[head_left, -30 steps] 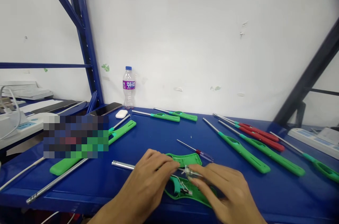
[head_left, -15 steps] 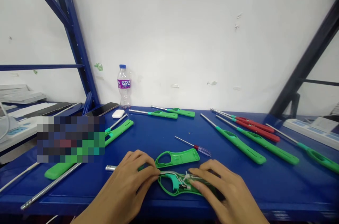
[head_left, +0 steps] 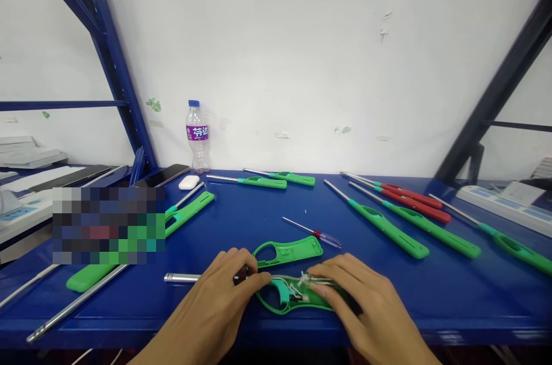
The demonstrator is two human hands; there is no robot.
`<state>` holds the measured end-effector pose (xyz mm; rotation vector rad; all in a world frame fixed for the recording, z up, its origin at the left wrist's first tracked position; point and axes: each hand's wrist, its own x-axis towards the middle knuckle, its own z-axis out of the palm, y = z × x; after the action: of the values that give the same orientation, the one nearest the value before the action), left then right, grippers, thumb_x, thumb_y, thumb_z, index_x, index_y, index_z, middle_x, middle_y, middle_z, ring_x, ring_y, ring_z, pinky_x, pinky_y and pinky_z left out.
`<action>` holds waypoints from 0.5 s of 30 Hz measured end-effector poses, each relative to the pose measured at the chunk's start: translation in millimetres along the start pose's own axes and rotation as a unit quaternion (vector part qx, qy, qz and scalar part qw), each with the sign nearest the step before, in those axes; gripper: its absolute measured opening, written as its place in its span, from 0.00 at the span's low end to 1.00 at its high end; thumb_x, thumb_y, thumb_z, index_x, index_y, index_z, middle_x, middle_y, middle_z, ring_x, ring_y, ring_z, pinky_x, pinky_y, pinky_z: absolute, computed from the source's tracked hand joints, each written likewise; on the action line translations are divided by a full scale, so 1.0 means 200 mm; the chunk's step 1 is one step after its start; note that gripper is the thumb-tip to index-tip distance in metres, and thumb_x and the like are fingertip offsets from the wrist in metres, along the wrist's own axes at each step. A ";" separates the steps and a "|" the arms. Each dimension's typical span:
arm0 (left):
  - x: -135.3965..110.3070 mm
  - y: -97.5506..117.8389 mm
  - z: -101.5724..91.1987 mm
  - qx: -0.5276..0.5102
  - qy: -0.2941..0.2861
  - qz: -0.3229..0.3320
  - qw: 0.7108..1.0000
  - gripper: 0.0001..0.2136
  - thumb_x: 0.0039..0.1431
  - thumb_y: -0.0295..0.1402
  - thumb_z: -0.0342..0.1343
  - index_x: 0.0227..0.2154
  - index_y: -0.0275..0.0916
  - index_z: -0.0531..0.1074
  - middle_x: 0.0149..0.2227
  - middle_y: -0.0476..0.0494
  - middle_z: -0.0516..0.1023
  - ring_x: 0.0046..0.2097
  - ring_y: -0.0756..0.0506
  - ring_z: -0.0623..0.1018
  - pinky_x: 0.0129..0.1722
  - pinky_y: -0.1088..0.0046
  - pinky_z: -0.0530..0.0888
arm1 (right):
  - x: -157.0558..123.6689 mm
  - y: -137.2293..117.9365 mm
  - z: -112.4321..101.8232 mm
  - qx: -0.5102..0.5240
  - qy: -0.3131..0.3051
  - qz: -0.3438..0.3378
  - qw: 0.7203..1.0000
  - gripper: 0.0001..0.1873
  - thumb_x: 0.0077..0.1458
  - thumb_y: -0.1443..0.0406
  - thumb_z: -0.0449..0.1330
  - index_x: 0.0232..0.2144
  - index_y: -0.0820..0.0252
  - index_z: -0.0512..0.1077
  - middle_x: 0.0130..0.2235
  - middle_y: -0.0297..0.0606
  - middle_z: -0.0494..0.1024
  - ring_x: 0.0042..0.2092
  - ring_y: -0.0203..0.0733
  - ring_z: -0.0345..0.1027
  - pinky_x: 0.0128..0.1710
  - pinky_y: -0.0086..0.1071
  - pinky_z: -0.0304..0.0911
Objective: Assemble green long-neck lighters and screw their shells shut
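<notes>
In front of me lies an opened gas lighter, its lower green half-shell (head_left: 278, 310) holding a teal trigger (head_left: 282, 290) and thin white wires. My left hand (head_left: 222, 296) grips the neck end, thumb along the upper edge; the metal barrel (head_left: 181, 277) sticks out to its left. Between the thumb and fingers of my right hand (head_left: 366, 299) is a clear fuel tank (head_left: 307, 279) with a whitish valve end, over the shell's handle part; the palm hides much of it. The loose green cover half (head_left: 297, 250) rests just behind, inner side up.
Behind the cover lies a screwdriver (head_left: 328, 239) with a clear and red handle. Several green lighters (head_left: 388, 230) and red ones (head_left: 416, 207) lie right and back. A bottle (head_left: 198, 143), white case (head_left: 188, 182) and phone (head_left: 170, 174) stand or lie back left.
My left thumb has slid right along the shell's upper edge, towards the trigger. The fuel tank in my right hand has shifted slightly. The whole view has moved a little.
</notes>
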<state>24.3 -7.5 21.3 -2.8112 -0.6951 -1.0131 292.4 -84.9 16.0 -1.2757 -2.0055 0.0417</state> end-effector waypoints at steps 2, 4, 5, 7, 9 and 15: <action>0.00 0.00 -0.01 0.001 0.007 0.003 1.000 0.22 0.67 0.14 0.44 0.50 0.45 0.75 0.41 0.47 0.77 0.37 0.47 0.77 0.39 0.70 0.75 | 0.00 0.00 0.00 -0.004 0.006 -0.001 1.000 0.11 0.77 0.63 0.54 0.50 0.51 0.77 0.44 0.34 0.83 0.43 0.43 0.79 0.42 0.35 0.74; 0.00 0.00 -0.01 0.009 0.010 0.011 1.000 0.23 0.67 0.13 0.45 0.50 0.45 0.76 0.41 0.48 0.78 0.37 0.47 0.77 0.39 0.69 0.74 | 0.00 0.00 0.01 -0.007 0.008 0.000 1.000 0.11 0.77 0.63 0.54 0.50 0.52 0.78 0.43 0.35 0.83 0.42 0.44 0.79 0.43 0.35 0.74; 0.00 0.00 -0.01 0.012 0.011 0.018 1.000 0.22 0.67 0.13 0.45 0.50 0.44 0.76 0.41 0.47 0.79 0.36 0.47 0.77 0.39 0.69 0.73 | 0.00 0.00 0.01 -0.006 0.010 0.000 1.000 0.11 0.77 0.63 0.54 0.50 0.52 0.78 0.43 0.35 0.84 0.42 0.44 0.79 0.43 0.36 0.73; 0.00 -0.01 -0.01 0.017 0.012 0.026 0.999 0.21 0.67 0.13 0.46 0.50 0.43 0.76 0.42 0.47 0.80 0.37 0.46 0.78 0.39 0.68 0.72 | 0.01 0.00 0.01 0.001 0.014 0.000 1.000 0.11 0.77 0.64 0.54 0.50 0.52 0.78 0.43 0.34 0.84 0.42 0.44 0.79 0.44 0.36 0.72; 0.01 -0.01 -0.02 0.015 0.015 0.032 0.999 0.20 0.67 0.13 0.47 0.49 0.41 0.77 0.42 0.47 0.81 0.38 0.46 0.78 0.40 0.67 0.71 | 0.01 0.00 0.01 0.011 0.017 -0.002 1.000 0.11 0.78 0.65 0.54 0.49 0.51 0.78 0.43 0.32 0.84 0.42 0.43 0.78 0.44 0.36 0.71; 0.03 -0.01 -0.02 0.000 0.019 0.038 0.999 0.17 0.69 0.16 0.49 0.46 0.42 0.76 0.40 0.48 0.81 0.37 0.46 0.77 0.39 0.67 0.70 | 0.01 -0.02 0.01 0.027 0.030 0.013 0.999 0.11 0.77 0.63 0.55 0.47 0.51 0.78 0.42 0.31 0.84 0.40 0.42 0.78 0.43 0.35 0.70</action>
<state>24.2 -4.2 28.4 -2.7876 -0.5779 -1.0513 288.8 -84.0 18.0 -1.2547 -1.9246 0.0677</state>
